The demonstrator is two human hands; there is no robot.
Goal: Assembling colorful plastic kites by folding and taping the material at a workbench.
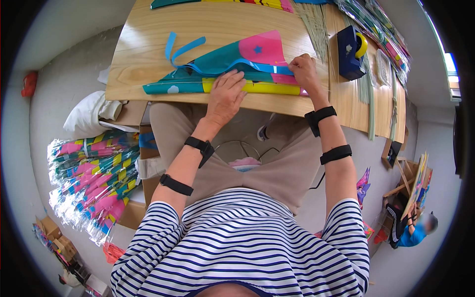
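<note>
A folded sheet in teal, pink and yellow [260, 49], looking like a kite sail, lies along the near edge of the wooden table. A blue strip [255, 66] runs across it, and its loose tails curl over the tabletop on the left. My left hand [227, 89] rests on the yellow and teal fold, fingers stretched out and pressing it down. At the sheet's right end my right hand [306, 73] pinches the edge by the blue strip; its fingertips are partly hidden. A thin rod or fold line shows along the near edge.
A dark blue tape dispenser [350, 53] with yellow tape stands right of the sheet. Thin pale sticks [311, 24] lie behind it. Wrapped colourful bundles [94, 183] are piled at lower left, beside white cloth [89, 116]. Another person [413, 232] sits far right.
</note>
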